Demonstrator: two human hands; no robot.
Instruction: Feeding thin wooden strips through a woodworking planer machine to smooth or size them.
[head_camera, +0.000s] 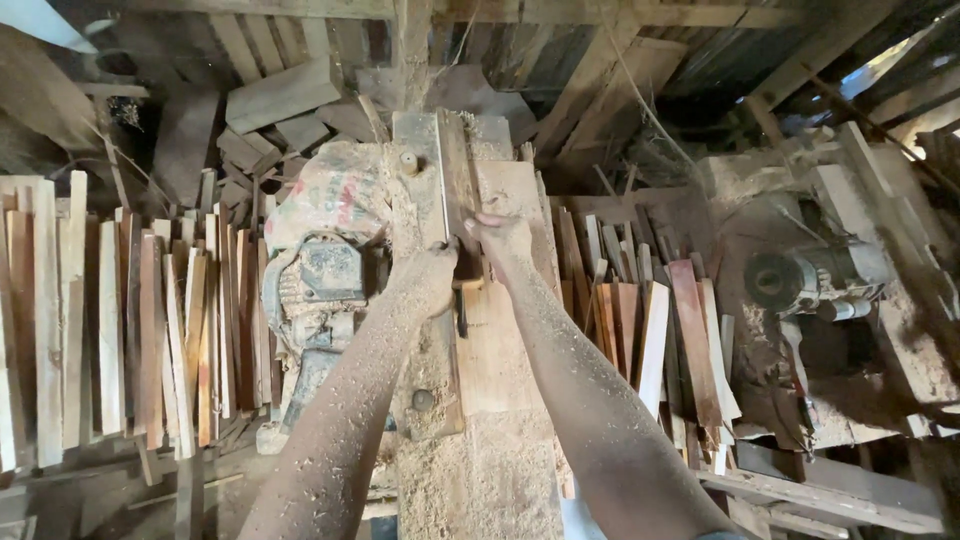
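Both my arms, dusted with sawdust, reach forward over a wooden planing bench (500, 380). My left hand (432, 275) and my right hand (500, 238) press together on a narrow upright wooden strip (457, 180) that runs along the bench top beside a metal fence plate (418, 175). The strip's near end is hidden under my hands. Sawdust covers the bench in front of me.
An electric motor (325, 290) under a printed sack (335, 195) sits left of the bench. Stacks of wooden slats (130, 330) lean at left, more slats (650, 330) at right. Another dusty machine (810, 280) stands far right. Scrap boards (285, 95) pile at the back.
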